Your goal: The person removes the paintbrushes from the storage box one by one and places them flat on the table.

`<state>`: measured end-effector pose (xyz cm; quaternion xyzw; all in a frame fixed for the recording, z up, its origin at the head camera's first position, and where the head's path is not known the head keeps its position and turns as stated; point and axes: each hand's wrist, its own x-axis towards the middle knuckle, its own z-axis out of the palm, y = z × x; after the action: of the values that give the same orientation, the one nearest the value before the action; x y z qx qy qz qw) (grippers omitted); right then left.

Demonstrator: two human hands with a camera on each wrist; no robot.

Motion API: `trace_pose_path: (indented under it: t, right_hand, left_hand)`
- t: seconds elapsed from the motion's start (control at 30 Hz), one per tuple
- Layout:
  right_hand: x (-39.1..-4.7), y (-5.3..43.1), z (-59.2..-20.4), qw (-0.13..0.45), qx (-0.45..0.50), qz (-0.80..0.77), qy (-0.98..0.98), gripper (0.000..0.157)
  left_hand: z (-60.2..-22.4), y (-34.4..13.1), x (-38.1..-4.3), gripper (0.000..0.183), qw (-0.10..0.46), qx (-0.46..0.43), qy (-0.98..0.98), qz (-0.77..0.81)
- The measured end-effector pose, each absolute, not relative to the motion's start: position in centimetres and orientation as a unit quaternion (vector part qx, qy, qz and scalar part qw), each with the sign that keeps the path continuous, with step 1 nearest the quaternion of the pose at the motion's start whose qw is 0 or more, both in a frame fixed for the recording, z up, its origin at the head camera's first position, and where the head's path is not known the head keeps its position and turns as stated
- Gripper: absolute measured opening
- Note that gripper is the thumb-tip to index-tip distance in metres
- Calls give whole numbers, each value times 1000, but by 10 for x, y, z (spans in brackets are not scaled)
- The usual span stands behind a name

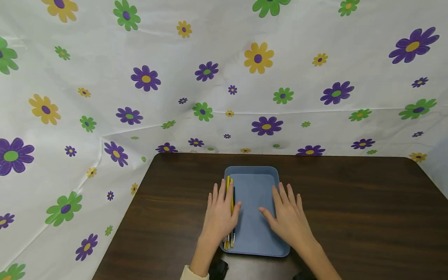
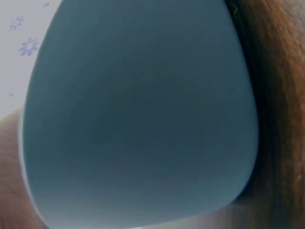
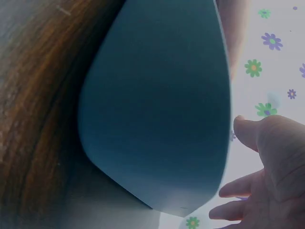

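Observation:
A blue-grey rectangular tray (image 1: 255, 225) lies on the table in the head view. Several thin paintbrushes (image 1: 232, 202), some with yellow handles and one dark, lie lengthwise along its left side, bristle ends toward me. Over the tray's left edge is my left hand (image 1: 218, 219), fingers straight, partly covering the brushes; whether it touches them I cannot tell. My right hand (image 1: 290, 223) is at the right edge with fingers spread and holds nothing. Both wrist views are mostly filled by the tray's outer side (image 2: 143, 114), and the right one also shows that hand's thumb and fingers (image 3: 283, 157).
The dark wooden table (image 1: 367, 217) extends to both sides of the tray. A white cloth with printed flowers (image 1: 217, 46) hangs behind the table and along its left. Black objects (image 1: 218, 269) sit by the wrists at the near edge of the head view.

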<state>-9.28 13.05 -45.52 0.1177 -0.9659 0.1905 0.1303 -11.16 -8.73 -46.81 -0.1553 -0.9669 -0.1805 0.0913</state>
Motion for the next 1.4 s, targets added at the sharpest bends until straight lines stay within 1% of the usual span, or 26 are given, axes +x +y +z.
trace_pose_path:
  t: [0.13, 0.3, 0.4, 0.5, 0.6, 0.83, 1.07, 1.17, 1.4]
  right_hand:
    - [-94, 130, -458, 138, 120, 183, -966, 79]
    - [-95, 127, -460, 150, 118, 202, -961, 76]
    - [-95, 125, -461, 177, 123, 222, -951, 70]
    - [-94, 125, -462, 210, 132, 235, -940, 66]
    - [-93, 125, -462, 231, 139, 242, -932, 63]
    - [-93, 124, -462, 249, 141, 251, -925, 61]
    - [-94, 122, -462, 277, 139, 272, -911, 49]
    - [-93, 121, -461, 270, 136, 280, -911, 46]
    - [-88, 114, -457, 235, 127, 320, -909, 39]
  left_hand:
    - [-470, -89, -112, 64, 86, -154, -966, -188]
    - [-473, -93, -114, 62, 115, -151, -959, -208]
    - [-476, -98, -116, 61, 134, -141, -954, -229]
    - [-478, -100, -119, 60, 141, -122, -946, -265]
    - [-480, -102, -120, 59, 131, -95, -934, -319]
    - [-480, -103, -122, 53, 65, -29, -887, -457]
    - [-483, -104, -125, 52, 38, -2, -861, -507]
    - [-482, -105, -124, 54, 25, 5, -855, -518]
    - [-485, -106, -125, 52, 29, 1, -856, -516]
